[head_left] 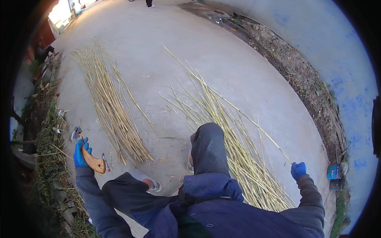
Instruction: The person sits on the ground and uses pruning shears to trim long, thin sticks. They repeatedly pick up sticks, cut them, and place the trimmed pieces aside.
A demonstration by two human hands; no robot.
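My left hand (80, 154), in a blue glove, is closed around a curved wooden handle (93, 162) at the left. Its working end is too hidden to name the tool. Just beyond the fingers is a small grey metal piece (75, 133); I cannot tell whether it belongs to that tool. Out to the right, my right hand (298, 170), also blue-gloved, grips the near end of one long thin stalk (254, 122). That stalk slants away up and left, over a loose pile of yellow-green stalks (234, 146) lying beside my knee.
A browner bundle of stalks (109, 99) lies on the concrete (147, 83) to the left. Weeds and debris (47, 150) line the left edge. At the right, a blue bucket (334, 171) stands near a dirt strip (293, 67) and a pale wall (349, 79). People appear far off.
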